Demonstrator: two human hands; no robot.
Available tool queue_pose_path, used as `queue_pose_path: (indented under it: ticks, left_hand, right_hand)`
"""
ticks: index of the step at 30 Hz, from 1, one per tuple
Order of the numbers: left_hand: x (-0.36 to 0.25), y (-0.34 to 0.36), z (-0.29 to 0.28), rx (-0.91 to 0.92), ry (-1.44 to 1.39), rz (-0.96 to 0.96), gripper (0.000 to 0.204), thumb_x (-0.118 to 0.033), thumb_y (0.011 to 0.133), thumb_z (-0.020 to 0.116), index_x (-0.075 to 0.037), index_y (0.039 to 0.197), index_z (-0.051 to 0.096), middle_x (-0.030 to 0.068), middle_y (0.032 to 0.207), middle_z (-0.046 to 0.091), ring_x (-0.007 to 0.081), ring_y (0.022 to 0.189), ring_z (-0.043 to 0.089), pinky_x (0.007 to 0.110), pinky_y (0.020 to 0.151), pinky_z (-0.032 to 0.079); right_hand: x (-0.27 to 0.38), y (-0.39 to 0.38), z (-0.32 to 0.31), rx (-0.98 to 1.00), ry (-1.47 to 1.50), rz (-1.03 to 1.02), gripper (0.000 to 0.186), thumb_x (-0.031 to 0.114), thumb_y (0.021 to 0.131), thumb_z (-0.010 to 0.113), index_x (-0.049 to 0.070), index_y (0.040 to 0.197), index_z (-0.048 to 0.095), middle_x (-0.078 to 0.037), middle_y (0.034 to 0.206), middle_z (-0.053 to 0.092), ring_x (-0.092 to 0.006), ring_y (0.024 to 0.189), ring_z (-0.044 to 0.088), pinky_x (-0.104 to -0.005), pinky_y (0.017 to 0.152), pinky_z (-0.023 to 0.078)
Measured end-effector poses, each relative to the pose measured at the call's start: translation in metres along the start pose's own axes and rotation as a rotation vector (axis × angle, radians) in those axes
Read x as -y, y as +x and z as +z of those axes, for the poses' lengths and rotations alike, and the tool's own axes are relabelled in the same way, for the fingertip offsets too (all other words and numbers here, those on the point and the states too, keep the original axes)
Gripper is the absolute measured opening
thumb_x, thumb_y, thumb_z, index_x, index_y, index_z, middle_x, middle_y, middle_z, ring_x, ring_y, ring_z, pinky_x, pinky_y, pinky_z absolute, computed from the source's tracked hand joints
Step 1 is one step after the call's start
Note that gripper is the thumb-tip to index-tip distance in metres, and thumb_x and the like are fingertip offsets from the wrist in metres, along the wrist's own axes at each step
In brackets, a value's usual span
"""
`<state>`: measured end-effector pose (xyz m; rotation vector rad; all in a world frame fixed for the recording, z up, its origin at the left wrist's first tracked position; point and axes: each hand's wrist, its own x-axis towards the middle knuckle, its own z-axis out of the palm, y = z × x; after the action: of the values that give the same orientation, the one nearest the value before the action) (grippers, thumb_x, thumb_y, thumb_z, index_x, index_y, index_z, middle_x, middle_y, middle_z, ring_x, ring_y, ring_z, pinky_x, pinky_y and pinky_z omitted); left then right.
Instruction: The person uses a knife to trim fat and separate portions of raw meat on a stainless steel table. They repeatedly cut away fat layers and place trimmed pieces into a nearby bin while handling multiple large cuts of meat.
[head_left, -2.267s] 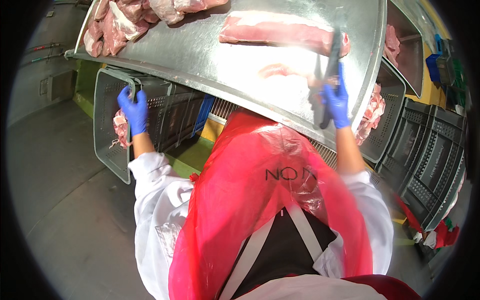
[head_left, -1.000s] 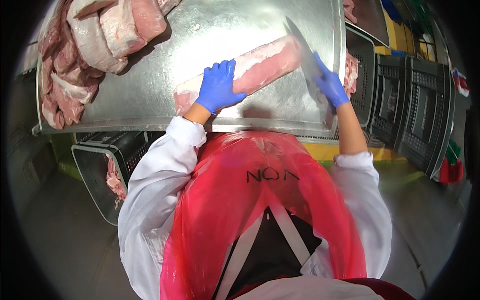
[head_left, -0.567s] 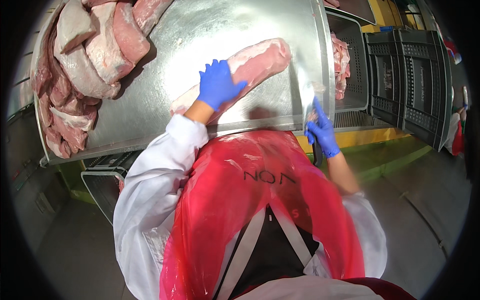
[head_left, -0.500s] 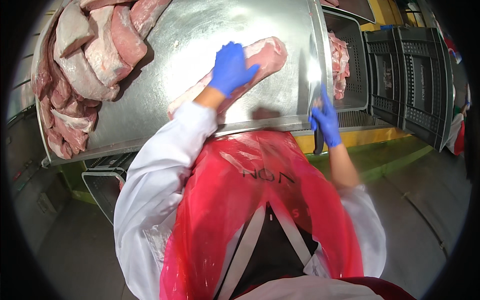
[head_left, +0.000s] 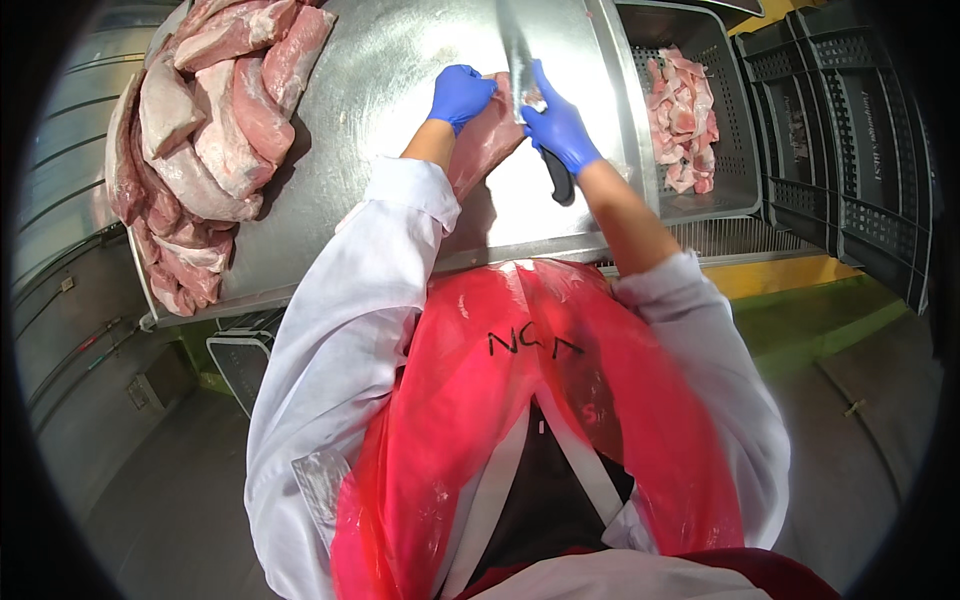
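Note:
A long piece of raw meat [head_left: 487, 148] lies on the metal work table [head_left: 385, 130] before me. My left hand [head_left: 463, 97], in a blue glove, is closed on its upper part, fingers curled in. In my right hand [head_left: 560, 130], also gloved in blue, is a knife [head_left: 516, 62] with a black handle. Its blade points away from me and lies along the right end of the meat, close to my left fingers. My left sleeve covers the near end of the meat.
A pile of meat pieces [head_left: 205, 130] fills the table's left side. To the right of the table edge stands a dark crate [head_left: 735, 160] with pale trimmings [head_left: 683, 125] in it. More dark crates [head_left: 860, 150] stand farther right. Another crate [head_left: 238, 365] sits below the table's left side.
My right hand has brought the knife leftward from the table's right edge to the meat. My left hand has gone from lying spread on the meat to gripping it, and the meat has shifted left.

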<state>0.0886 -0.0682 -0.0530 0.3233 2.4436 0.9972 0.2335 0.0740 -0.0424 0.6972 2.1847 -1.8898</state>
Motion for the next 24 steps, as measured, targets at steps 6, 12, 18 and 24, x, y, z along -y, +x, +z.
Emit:
queue_pose_path:
  ticks: [6,12,18,24]
  left_hand:
    - [-0.006,0.000,-0.001,0.018,-0.004,-0.042,0.022,-0.017,0.084,0.073,0.005,0.082,0.071,0.0129,0.073,0.070,0.0181,0.068,0.066,0.034,0.061,0.052]
    - [-0.028,0.039,-0.011,0.138,0.137,0.161,0.023,-0.017,0.085,0.071,0.005,0.088,0.074,0.0108,0.081,0.072,0.0177,0.071,0.066,0.033,0.065,0.053]
    - [0.007,0.105,-0.039,0.258,1.157,1.081,0.010,-0.014,0.082,0.063,-0.006,0.080,0.070,0.0158,0.070,0.066,0.0288,0.062,0.067,0.039,0.053,0.053]
    - [0.023,0.131,-0.042,0.287,0.855,0.854,0.010,-0.020,0.076,0.065,-0.013,0.076,0.073,0.0165,0.073,0.068,0.0359,0.068,0.067,0.046,0.062,0.053]
  right_hand:
    - [0.006,-0.071,-0.001,0.259,0.047,0.123,0.077,0.016,0.095,0.053,0.021,0.163,0.017,-0.012,0.086,0.067,-0.0174,0.063,0.064,-0.0325,0.059,0.055]
    - [-0.004,0.056,0.014,0.210,0.114,0.103,0.075,0.015,0.097,0.053,0.019,0.163,0.017,-0.010,0.086,0.065,-0.0151,0.060,0.059,-0.0294,0.058,0.052]
    - [0.003,-0.036,0.012,0.313,0.095,0.127,0.075,0.017,0.098,0.056,0.018,0.162,0.019,-0.008,0.082,0.063,-0.0160,0.065,0.061,-0.0316,0.060,0.053]
    - [-0.027,0.022,0.044,0.210,0.110,-0.068,0.074,0.011,0.098,0.055,0.021,0.163,0.020,-0.006,0.075,0.059,-0.0120,0.059,0.057,-0.0284,0.055,0.050]
